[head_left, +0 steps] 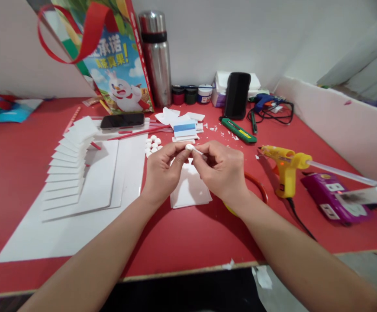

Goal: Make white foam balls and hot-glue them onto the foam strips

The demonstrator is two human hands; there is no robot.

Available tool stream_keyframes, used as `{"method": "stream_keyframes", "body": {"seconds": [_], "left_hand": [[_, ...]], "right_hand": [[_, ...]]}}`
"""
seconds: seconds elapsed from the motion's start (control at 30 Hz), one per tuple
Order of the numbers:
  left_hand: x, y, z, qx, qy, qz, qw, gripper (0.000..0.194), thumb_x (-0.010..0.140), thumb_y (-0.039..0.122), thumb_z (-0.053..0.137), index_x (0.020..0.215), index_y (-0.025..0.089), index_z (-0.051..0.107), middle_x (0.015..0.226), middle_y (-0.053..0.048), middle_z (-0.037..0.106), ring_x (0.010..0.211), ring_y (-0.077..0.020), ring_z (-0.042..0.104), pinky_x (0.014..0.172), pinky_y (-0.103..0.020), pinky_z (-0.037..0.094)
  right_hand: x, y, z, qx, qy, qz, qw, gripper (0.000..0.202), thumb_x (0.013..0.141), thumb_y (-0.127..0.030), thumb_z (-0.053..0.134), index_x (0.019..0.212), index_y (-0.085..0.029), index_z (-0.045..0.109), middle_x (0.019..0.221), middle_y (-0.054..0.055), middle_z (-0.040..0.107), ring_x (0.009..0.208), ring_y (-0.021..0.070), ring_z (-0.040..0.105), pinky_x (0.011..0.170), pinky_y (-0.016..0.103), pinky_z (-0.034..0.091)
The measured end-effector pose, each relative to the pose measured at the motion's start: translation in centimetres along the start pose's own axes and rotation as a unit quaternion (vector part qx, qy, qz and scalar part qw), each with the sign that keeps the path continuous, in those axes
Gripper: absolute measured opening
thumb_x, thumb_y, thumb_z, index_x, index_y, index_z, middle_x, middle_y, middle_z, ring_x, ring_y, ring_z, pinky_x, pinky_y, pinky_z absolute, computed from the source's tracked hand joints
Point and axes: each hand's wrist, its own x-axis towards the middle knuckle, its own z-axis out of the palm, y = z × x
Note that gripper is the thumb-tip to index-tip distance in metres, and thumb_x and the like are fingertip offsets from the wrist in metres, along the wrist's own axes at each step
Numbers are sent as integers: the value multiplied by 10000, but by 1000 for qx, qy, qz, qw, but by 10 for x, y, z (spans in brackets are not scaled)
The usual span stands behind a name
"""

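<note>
My left hand and my right hand meet above the middle of the red table. Between their fingertips is a small white rolled piece, pinched from both sides; a thin white strip runs from it into my right fingers. Under the hands lies a stack of white paper squares. Several small white rolls sit in a cluster just beyond my left hand. Behind the fingertips is a pile of white scraps with a blue-striped piece.
A stepped white paper structure stands on white sheets at the left. To the right are a yellow glue gun, a purple power strip and a green cutter. A steel flask and a propped phone stand behind.
</note>
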Motion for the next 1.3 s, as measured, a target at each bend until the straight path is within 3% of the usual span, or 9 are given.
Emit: {"method": "stream_keyframes", "body": {"seconds": [0.13, 0.27, 0.5, 0.63, 0.7, 0.8, 0.93, 1.1, 1.3], "left_hand": [[-4, 0, 4, 60, 30, 28, 997, 188, 957, 292, 654, 1065, 221, 791, 983, -46, 785, 821, -188, 703, 825, -333, 579], [-2, 2, 0, 89, -2, 40, 995, 196, 965, 288, 647, 1061, 233, 809, 910, -34, 787, 762, -172, 691, 799, -323, 572], [12, -5, -17, -48, -95, -43, 993, 135, 876, 289, 762, 957, 209, 834, 768, -27, 766, 674, -161, 675, 708, -310, 572], [13, -5, -18, -30, -98, -38, 994, 161, 911, 287, 713, 1001, 220, 828, 823, -37, 773, 712, -165, 670, 744, -327, 568], [12, -4, -17, -8, -87, -29, 996, 180, 931, 284, 684, 1029, 216, 818, 864, -45, 776, 756, -172, 681, 770, -325, 565], [11, -4, -17, 16, -83, -15, 996, 201, 948, 284, 656, 1073, 210, 795, 978, -64, 780, 879, -195, 702, 836, -327, 560], [13, -6, -20, 35, -89, -2, 995, 215, 960, 298, 637, 1102, 209, 771, 1055, -74, 775, 962, -215, 702, 896, -338, 547], [14, -4, -20, 63, -114, 12, 991, 185, 961, 277, 632, 1067, 218, 772, 1020, -63, 773, 959, -210, 696, 930, -349, 532], [12, -2, -18, 45, -116, -12, 992, 179, 951, 275, 634, 1041, 200, 769, 974, -63, 768, 914, -203, 697, 837, -317, 553]], "right_hand": [[1, 2, 0, 6, -26, -10, 1000, 176, 955, -287, 597, 844, -188, 691, 667, 28, 643, 634, 157, 577, 593, 286, 424], [6, 9, -7, 63, -75, 4, 995, 166, 961, -278, 607, 867, -180, 703, 719, 34, 690, 619, 145, 588, 591, 280, 432], [14, 14, -19, 95, -148, 22, 984, 155, 934, -267, 657, 822, -178, 717, 707, 17, 712, 531, 107, 561, 531, 256, 413], [16, 10, -18, 142, -153, 57, 976, 214, 915, -351, 703, 801, -169, 708, 715, 27, 723, 486, 97, 571, 468, 238, 409], [19, 10, -18, 215, -174, 131, 952, 314, 900, -465, 717, 829, -160, 709, 743, 55, 740, 477, 112, 599, 420, 233, 403], [25, 13, -18, 336, -210, 280, 874, 476, 897, -615, 666, 976, -148, 716, 787, 109, 767, 502, 157, 658, 381, 234, 421], [29, 18, -19, 419, -232, 352, 804, 389, 911, -520, 694, 999, -142, 726, 863, 132, 788, 541, 135, 646, 412, 219, 453], [27, 16, -19, 434, -221, 352, 799, 214, 861, -335, 765, 884, -123, 758, 815, 93, 755, 498, 68, 491, 393, 187, 354], [27, 11, -22, 424, -217, 359, 803, 223, 769, -322, 843, 763, -121, 747, 754, 48, 692, 512, 45, 406, 399, 186, 290]]}}
